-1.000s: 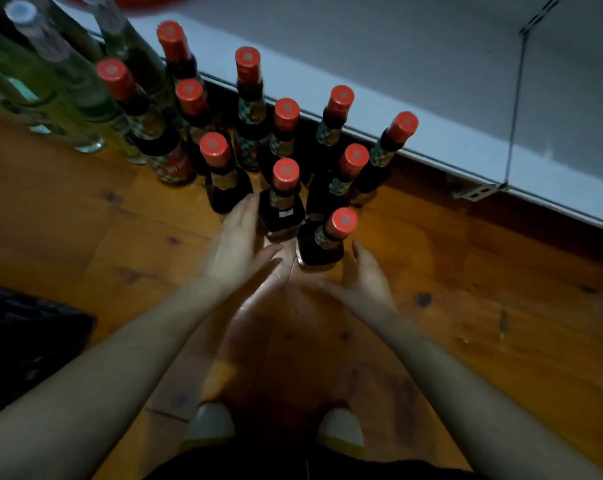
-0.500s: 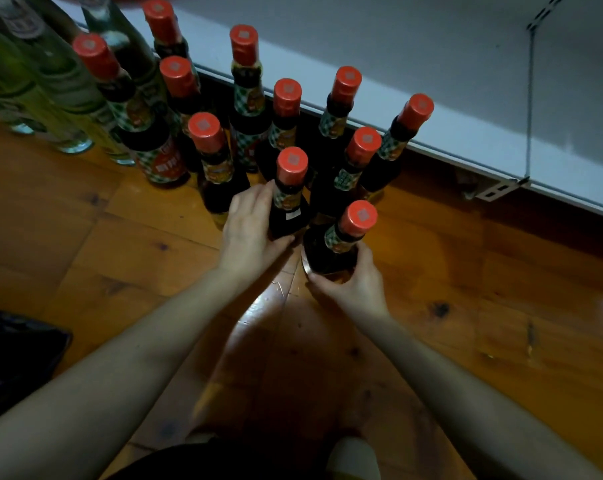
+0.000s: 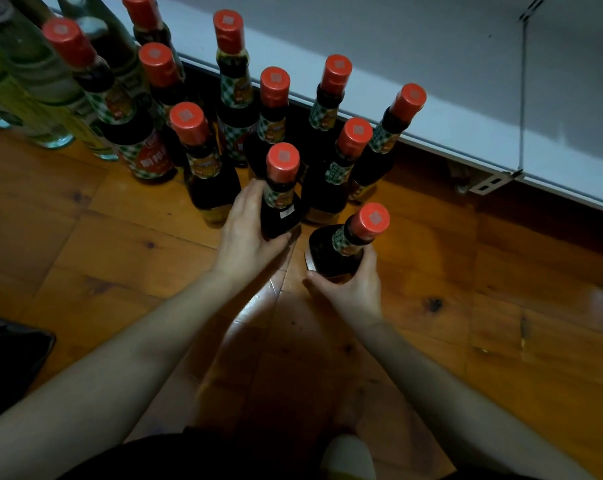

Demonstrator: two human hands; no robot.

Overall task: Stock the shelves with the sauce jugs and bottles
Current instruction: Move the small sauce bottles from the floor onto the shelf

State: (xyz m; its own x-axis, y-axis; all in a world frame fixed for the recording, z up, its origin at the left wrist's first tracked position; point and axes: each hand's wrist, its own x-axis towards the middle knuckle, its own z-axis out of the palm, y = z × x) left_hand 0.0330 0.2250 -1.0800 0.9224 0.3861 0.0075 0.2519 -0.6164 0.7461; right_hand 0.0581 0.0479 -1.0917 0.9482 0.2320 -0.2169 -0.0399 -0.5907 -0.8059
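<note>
Several dark sauce bottles with red caps stand clustered on the wooden floor (image 3: 501, 306) in front of a low white shelf (image 3: 431, 109). My left hand (image 3: 248, 233) grips the body of the front-middle bottle (image 3: 281, 202). My right hand (image 3: 348, 285) grips the base of the nearest bottle (image 3: 348, 244), which leans to the right, a little apart from the cluster. The shelf board shows nothing on it.
Tall clear and green glass bottles (image 3: 26, 81) stand at the far left beside the sauce bottles. A dark object (image 3: 6, 362) lies at the left edge. A metal shelf bracket (image 3: 494, 181) juts out under the shelf edge. My shoe (image 3: 348, 455) is at the bottom.
Both hands reached forward from the bare floor and closed on the two front bottles. The right-hand bottle has since tipped to the right and come away from the group.
</note>
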